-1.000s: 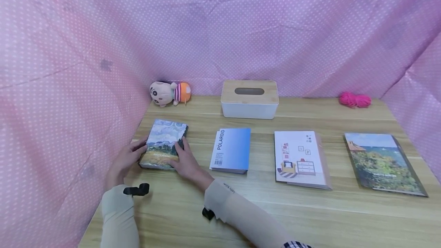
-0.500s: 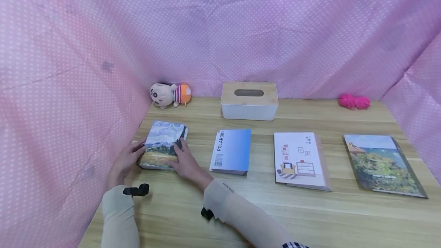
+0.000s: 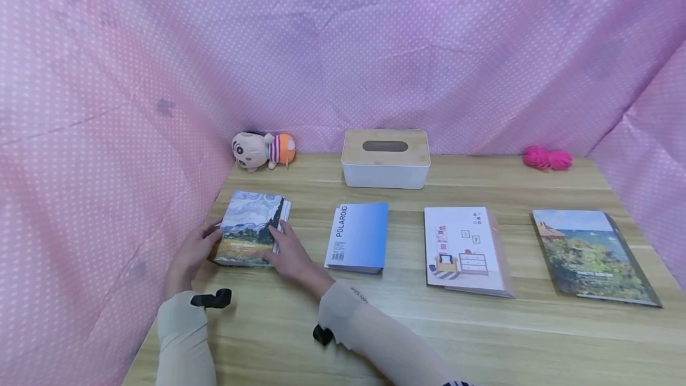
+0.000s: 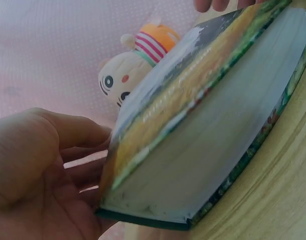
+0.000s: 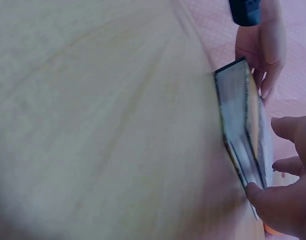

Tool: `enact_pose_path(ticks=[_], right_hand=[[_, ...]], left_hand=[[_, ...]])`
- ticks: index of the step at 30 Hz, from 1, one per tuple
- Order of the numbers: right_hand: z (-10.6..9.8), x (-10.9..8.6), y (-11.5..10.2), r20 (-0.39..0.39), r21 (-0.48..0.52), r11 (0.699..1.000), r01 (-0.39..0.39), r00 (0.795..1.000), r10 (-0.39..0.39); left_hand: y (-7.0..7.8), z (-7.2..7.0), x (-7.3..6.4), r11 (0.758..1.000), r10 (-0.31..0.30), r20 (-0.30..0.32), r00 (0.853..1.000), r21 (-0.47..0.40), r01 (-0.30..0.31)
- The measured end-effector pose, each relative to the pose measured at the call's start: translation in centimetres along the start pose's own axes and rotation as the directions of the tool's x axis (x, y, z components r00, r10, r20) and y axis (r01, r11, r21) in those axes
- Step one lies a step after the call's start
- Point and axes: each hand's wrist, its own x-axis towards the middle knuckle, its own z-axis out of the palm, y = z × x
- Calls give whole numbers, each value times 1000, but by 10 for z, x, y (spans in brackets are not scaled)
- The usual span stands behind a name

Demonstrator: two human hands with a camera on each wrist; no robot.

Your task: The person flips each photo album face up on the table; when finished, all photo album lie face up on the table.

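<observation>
A thick photo album with a painted landscape cover lies at the table's left side. My left hand reaches along its spine with fingers fairly straight; the left wrist view shows thumb and fingertips right at the spine edge of the album. At the opposite edge, my right hand has its thumb by the near right corner and its fingers at the cover's right side. Thumb and fingers straddle the page edges of the album in the right wrist view. White pages show beside the shifted cover.
A blue Polaroid album, a white illustrated album and a garden-picture album lie in a row to the right. Behind them are a plush doll, a tissue box and pink yarn. Pink dotted cloth encloses the table.
The album's cover has shifted left and tilted, and more white pages show along its right edge. Both hands stay at the album's two sides, with only slight movement.
</observation>
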Motion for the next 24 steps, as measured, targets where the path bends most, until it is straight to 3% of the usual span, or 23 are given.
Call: enact_pose_path(ticks=[6, 12, 17, 24], right_hand=[[-19, -2, -1, -28, 8, 1000, 8, 1000, -7], [-51, -7, 0, -89, 60, 998, -15, 996, 20], [-77, -13, 4, -133, 59, 998, -22, 991, 30], [-106, -24, 15, -223, -18, 999, 38, 974, -41]], left_hand=[[15, -1, -4, 991, 15, -142, 990, 133, 4], [39, 3, -10, 970, 170, -285, 943, 220, -108], [54, 16, -9, 948, 280, -298, 913, 234, -215], [74, 43, -5, 930, 350, -243, 905, 209, -304]])
